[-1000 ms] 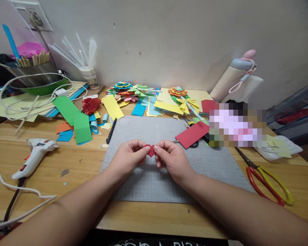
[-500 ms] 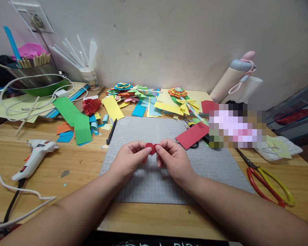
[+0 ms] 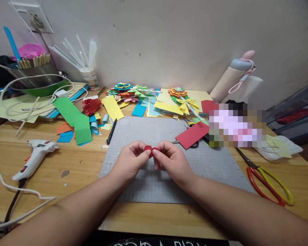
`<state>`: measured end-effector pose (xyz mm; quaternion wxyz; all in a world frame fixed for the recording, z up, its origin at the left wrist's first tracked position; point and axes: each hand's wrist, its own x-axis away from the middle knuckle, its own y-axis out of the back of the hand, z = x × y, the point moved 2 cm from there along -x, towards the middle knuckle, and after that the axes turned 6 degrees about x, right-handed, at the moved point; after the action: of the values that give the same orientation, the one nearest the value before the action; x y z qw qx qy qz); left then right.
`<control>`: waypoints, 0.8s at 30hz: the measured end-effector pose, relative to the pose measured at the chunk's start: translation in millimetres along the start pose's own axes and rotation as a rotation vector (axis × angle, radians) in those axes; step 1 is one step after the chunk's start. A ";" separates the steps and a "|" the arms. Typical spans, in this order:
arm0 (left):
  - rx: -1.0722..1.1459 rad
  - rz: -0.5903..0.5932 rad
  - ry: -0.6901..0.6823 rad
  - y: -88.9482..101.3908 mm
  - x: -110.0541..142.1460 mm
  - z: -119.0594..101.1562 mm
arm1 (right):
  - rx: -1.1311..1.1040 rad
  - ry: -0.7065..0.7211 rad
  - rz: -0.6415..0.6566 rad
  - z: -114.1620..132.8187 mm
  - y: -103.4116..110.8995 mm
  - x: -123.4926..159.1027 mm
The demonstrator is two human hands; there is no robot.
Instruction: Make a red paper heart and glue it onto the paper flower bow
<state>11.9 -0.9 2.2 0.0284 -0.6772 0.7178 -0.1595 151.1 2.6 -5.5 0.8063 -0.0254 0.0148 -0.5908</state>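
Above the mat (image 3: 154,189), the left hand (image 3: 128,160) and right hand (image 3: 175,162) pinch the red piece (image 3: 148,147) from opposite sides (its long axis is unclear), neither clearly nearer.

It's a little piece of folded red paper (image 3: 149,148), deep and matte, pinched at both sides between the left hand (image 3: 128,160) and the right hand (image 3: 173,161). Its top edge shows as two lobes with a dip between them, narrowing below toward the middle. It's held up over the grey cutting mat (image 3: 154,188); the thumbs cover part of its front.
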 end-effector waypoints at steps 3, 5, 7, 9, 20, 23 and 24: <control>0.000 0.001 -0.001 -0.3 0.4 -0.2 | 0.006 -0.010 -0.004 0.0 0.0 -0.9; -0.009 -0.002 0.012 -0.1 0.3 -0.1 | -0.002 -0.028 -0.015 -0.6 0.0 -1.4; -0.011 0.005 0.049 -0.1 0.1 0.7 | -0.011 -0.053 -0.022 -1.6 -0.1 -1.7; -0.011 0.023 0.081 -0.7 -0.1 1.5 | -0.014 -0.070 -0.026 -2.6 0.1 -1.7; 0.034 -0.026 0.041 0.4 1.6 0.8 | -0.081 -0.079 0.020 -4.3 0.2 -2.6; 0.083 0.004 0.065 2.5 1.1 3.4 | -0.092 -0.083 0.015 -3.0 0.2 -3.5; 0.108 0.025 0.078 2.9 0.7 4.4 | -0.088 -0.083 0.010 -2.5 0.3 -3.7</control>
<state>10.2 -2.3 -2.6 0.0387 -0.6588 0.7172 -0.2238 150.2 6.1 -8.0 0.8073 -0.0853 0.0074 -0.5838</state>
